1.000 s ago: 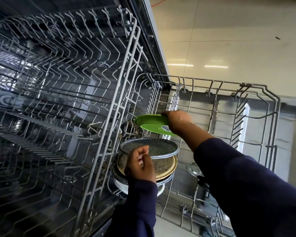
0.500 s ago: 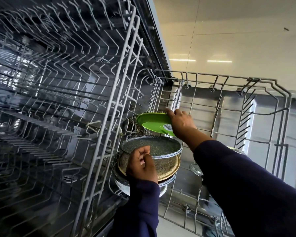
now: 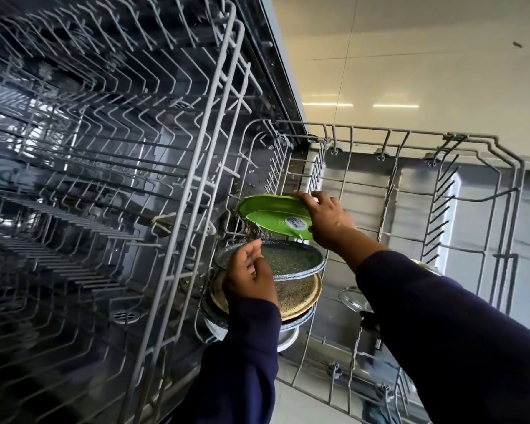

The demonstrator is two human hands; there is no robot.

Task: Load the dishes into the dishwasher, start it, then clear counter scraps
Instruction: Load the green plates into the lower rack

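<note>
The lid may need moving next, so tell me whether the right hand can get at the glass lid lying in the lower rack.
Probably yes. The right hand grips the green plate and must let go first. The glass lid lies under that forearm in the lower rack, with nothing seen over it.

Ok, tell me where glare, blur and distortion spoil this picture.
Head view: wide-angle bends the upper rack wires; ceiling-light streaks glare on the floor; the right sleeve is soft with blur; the green plate and its sticker stay sharp.
</note>
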